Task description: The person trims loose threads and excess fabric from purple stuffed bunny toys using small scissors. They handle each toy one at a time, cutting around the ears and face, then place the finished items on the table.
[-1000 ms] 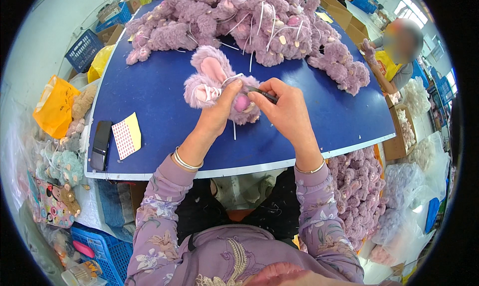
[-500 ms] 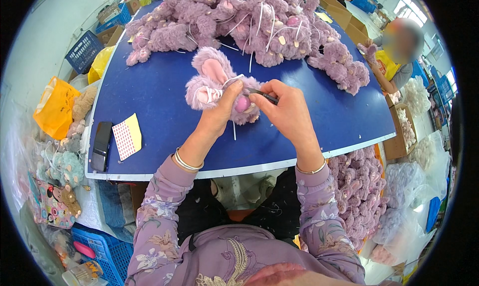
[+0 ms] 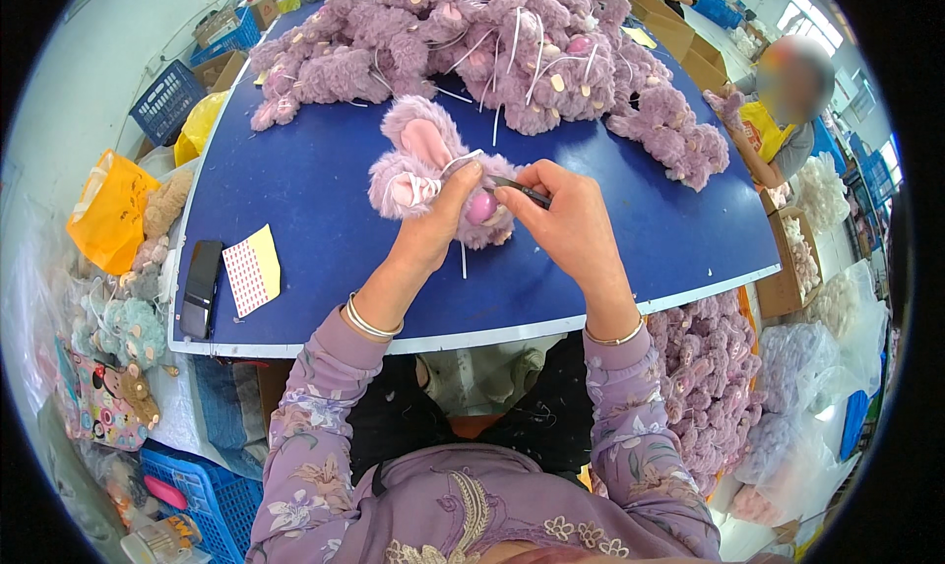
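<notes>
Over the blue table, my left hand (image 3: 430,224) is closed on a fluffy purple plush rabbit (image 3: 402,123) with pink-lined ears and a shiny pink nose (image 3: 481,207). My left thumb presses a white ribbon (image 3: 463,158) against its head. One ear is wrapped in a crisscrossed white cord (image 3: 425,187), and a loose white strand hangs below the head. Pinched in my right hand (image 3: 579,227) is a slim dark tool (image 3: 522,189), perhaps tweezers, its tip at the rabbit's face beside my left thumb. My fingers hide part of the face.
A heap of purple plush rabbits (image 3: 536,57) with white strands covers the far side of the table (image 3: 325,190). A black phone (image 3: 201,288) and a sticker sheet (image 3: 252,274) lie at left. More plush (image 3: 704,387) fills a container at lower right. A co-worker (image 3: 783,121) sits at far right.
Hardly anything differs. The rabbit and both hands have shifted very slightly, with the tool still at the rabbit's face.
</notes>
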Action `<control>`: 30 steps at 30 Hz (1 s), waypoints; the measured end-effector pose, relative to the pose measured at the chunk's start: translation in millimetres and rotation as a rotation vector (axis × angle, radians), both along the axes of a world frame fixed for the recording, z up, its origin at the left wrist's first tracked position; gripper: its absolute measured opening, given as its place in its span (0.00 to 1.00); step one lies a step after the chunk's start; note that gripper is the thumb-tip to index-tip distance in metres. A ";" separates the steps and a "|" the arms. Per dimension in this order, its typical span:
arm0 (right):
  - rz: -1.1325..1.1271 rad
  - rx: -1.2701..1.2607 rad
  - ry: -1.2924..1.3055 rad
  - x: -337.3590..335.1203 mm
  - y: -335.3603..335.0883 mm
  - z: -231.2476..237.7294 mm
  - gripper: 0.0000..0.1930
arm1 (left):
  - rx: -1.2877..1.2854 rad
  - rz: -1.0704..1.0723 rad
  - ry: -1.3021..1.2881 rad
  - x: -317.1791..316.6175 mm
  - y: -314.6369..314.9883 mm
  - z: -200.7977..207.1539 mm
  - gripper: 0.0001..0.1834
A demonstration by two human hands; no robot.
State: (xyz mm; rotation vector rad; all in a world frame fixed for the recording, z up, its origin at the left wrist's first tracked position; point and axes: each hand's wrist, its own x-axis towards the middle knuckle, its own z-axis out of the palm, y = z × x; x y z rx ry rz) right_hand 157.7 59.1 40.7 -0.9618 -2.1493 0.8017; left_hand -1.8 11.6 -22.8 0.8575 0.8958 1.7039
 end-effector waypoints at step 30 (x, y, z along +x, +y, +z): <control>0.160 -0.247 0.388 -15.3 16.8 -46.7 0.10 | -0.085 -0.008 -0.121 -4.9 5.5 -11.9 0.18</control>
